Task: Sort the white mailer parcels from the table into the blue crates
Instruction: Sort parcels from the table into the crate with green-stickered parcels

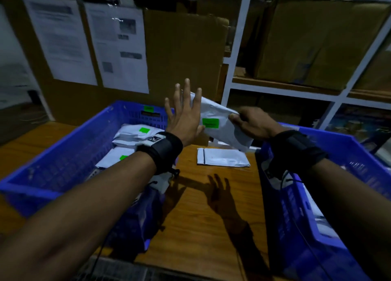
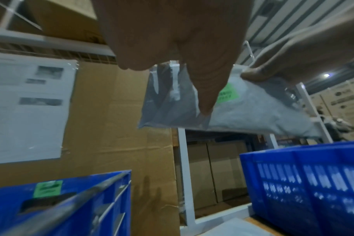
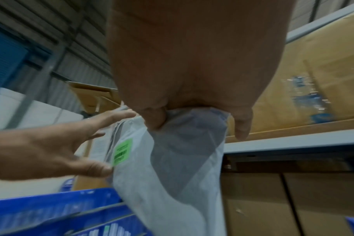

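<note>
Checking the green label before binning this one

Right hand (image 1: 251, 124) pinches the white plastic mailer parcel (image 1: 220, 122) up by its edge; left hand (image 1: 184, 115), fingers spread flat, probably steadies it so the label reads.

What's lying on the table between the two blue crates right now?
One flat white mailer lies on the wooden table between the left crate and right crate, seen in the head view.

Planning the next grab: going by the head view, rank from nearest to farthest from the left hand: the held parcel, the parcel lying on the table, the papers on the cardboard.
1. Held parcel: touching the left hand.
2. Table parcel: below, slightly right.
3. Papers: up left, behind the crate.
</note>
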Demonstrator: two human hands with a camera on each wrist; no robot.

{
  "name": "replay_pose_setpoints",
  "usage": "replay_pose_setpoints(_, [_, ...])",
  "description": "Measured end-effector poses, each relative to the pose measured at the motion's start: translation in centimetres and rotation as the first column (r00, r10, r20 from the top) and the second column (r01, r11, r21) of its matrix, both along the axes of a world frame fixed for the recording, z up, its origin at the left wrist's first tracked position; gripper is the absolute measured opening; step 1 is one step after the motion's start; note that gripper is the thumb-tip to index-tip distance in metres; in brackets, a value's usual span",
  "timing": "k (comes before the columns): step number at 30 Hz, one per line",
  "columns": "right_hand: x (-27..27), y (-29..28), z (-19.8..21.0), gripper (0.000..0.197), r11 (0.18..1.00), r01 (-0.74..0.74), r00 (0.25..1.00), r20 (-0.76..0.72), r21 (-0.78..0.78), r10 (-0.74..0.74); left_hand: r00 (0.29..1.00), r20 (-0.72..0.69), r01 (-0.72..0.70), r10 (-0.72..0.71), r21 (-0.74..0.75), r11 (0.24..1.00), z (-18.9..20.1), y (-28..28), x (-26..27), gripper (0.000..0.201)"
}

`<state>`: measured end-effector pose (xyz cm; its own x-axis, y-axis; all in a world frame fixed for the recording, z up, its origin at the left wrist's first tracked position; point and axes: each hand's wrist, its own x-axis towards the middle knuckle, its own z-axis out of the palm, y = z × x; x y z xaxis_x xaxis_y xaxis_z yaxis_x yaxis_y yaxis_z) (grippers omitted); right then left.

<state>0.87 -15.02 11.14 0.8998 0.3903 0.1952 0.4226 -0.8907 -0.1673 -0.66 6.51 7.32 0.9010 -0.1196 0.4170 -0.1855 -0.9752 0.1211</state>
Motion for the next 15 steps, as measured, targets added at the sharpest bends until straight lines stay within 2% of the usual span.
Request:
replay_pose_setpoints(3, [-0.5, 2.1, 0.3, 0.040, 1.000, -0.005, 0.997, 0.072, -0.003, 0.005, 0.998, -0.033, -0.052, 0.049, -0.087, 0.995, 1.4, 1.7, -1.1, 0.103])
replay_pose_setpoints(8, [-1.0, 6.6, 1.1, 0.040, 1.000, 0.028, 0.988, 0.154, -0.008, -0.026, 0.997, 0.010, -0.080, 0.082, -0.099, 0.992, 3.1, 5.6, -1.9, 0.097])
replay_pose_setpoints(15, [-0.1, 15.1, 1.2, 0.043, 0.998, 0.060, 0.965, 0.254, 0.002, -0.058, 0.995, 0.054, -0.071, 0.081, -0.170, 0.983, 2.9, 12.1, -0.9, 0.098])
